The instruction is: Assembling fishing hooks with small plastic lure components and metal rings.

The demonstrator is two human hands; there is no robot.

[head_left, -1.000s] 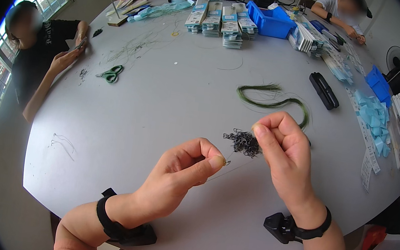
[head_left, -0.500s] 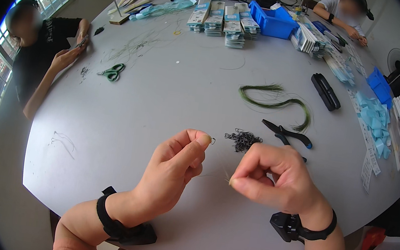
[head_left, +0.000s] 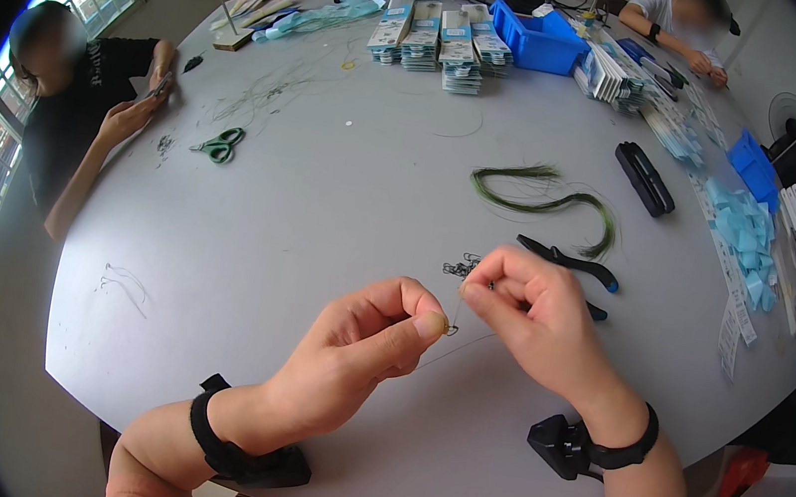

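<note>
Left fingers (head_left: 424,326) pinch one small curved piece (head_left: 453,330) — right fingers (head_left: 480,298) pinch one line (head_left: 457,309).

On the desk (head_left: 250,229), a pile of wire pieces (head_left: 457,267) lies just beyond the right hand (head_left: 534,319), partly behind it — pliers (head_left: 585,265) to the pile's right, a bundle of strands (head_left: 516,207) farther off. Scissors (head_left: 223,145) lie left; at the far side, card stacks (head_left: 457,52) flank a bin (head_left: 544,57).
</note>
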